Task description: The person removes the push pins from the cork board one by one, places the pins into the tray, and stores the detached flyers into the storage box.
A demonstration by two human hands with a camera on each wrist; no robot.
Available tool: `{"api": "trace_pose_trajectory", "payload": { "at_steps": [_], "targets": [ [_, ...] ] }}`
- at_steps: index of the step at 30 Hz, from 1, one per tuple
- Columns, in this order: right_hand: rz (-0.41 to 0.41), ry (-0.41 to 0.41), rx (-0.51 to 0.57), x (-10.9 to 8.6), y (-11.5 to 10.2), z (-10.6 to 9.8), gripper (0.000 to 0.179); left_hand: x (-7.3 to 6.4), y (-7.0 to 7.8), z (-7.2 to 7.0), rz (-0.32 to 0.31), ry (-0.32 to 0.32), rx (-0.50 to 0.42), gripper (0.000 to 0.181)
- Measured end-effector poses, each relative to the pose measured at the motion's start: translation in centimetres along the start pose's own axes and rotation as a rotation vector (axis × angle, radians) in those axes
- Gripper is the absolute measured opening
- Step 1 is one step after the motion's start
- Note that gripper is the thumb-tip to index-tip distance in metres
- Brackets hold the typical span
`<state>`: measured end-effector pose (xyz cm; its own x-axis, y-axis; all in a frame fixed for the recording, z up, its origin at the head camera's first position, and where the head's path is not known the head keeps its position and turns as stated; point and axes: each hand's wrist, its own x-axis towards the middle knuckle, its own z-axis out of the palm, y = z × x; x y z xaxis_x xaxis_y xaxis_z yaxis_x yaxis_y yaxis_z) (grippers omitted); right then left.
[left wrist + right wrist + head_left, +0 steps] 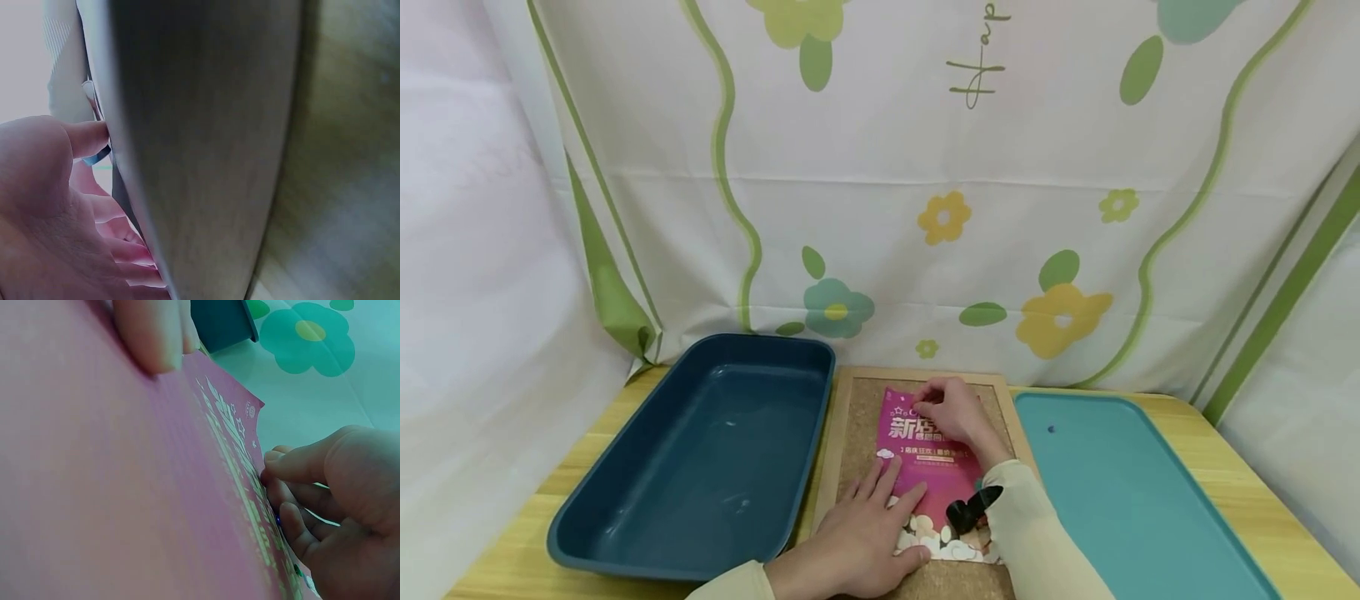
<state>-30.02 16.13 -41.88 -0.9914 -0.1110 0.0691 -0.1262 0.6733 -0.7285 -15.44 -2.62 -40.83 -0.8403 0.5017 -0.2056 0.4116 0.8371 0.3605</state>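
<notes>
A pink poster (936,492) with white lettering lies over a wood-framed cork board (862,417). My left hand (867,537) rests flat on its lower left part, fingers spread. Near the poster's top edge my right hand (957,412) pinches thumb and forefinger together at the surface. The small thing between those tips, seemingly a push pin, is mostly hidden by the fingers. In the right wrist view a blue pin head (278,520) shows beside the curled fingers, with a green pin head (298,570) lower along the poster. The upper corner of the poster (259,406) curls up.
A deep dark-blue tray (700,467) stands left of the board. To the right lies a flat teal tray (1120,475) with one small purple pin (1051,430) on it. A flowered white curtain (880,208) hangs behind the wooden table (1206,450).
</notes>
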Motion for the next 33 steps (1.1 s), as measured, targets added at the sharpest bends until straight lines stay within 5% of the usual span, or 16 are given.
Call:
{"api": "trace_pose_trajectory", "payload": {
  "at_steps": [20, 33],
  "targets": [
    [0.031, 0.071, 0.063, -0.6, 0.1, -2.1, 0.008, -0.1, -0.1, -0.1, -0.016, 0.002, -0.021, 0.077],
    [0.089, 0.143, 0.128, -1.3, 2.1, -4.4, 0.011, 0.0, 0.1, 0.0, -0.014, 0.006, -0.015, 0.079]
  ]
}}
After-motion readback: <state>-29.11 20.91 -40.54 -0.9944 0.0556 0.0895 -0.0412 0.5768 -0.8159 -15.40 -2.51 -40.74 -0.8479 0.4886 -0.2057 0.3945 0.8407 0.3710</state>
